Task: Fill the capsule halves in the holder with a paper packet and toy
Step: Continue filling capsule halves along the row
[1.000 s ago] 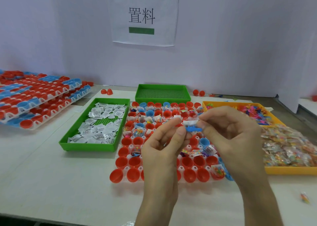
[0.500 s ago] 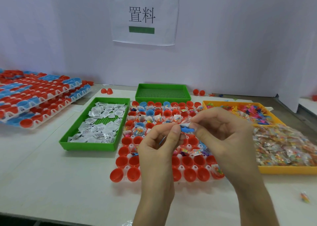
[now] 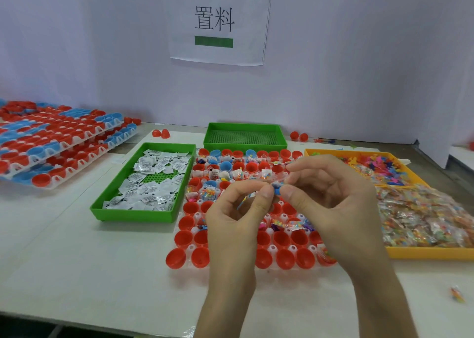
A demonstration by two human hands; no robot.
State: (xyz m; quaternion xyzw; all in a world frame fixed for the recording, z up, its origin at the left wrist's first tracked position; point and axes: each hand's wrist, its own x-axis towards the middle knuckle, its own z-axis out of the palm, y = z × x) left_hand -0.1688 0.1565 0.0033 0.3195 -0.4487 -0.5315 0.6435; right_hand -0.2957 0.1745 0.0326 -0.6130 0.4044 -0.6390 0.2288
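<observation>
A white holder [image 3: 191, 248] full of red and blue capsule halves lies mid-table; its far rows hold packets and toys, its near rows are bare red cups [image 3: 283, 259]. Above it my left hand [image 3: 238, 217] and my right hand [image 3: 331, 199] meet fingertip to fingertip, both pinching a small blue toy in clear wrap [image 3: 276, 187]. A strip of wrap shows inside my left palm. The green tray of white paper packets [image 3: 151, 181] sits left of the holder. An orange tray [image 3: 420, 255] of wrapped toys sits to the right.
Stacked holders of red and blue capsule halves [image 3: 56, 148] fill the far left. An empty green tray [image 3: 243, 136] stands behind the holder. Loose red halves [image 3: 161, 133] lie by the wall. A small wrapped toy [image 3: 457, 294] lies near the front right edge.
Both hands have stayed together above the holder and dropped slightly, fingers working the blue toy's wrap; the white bit seen earlier beside the toy is hidden now.
</observation>
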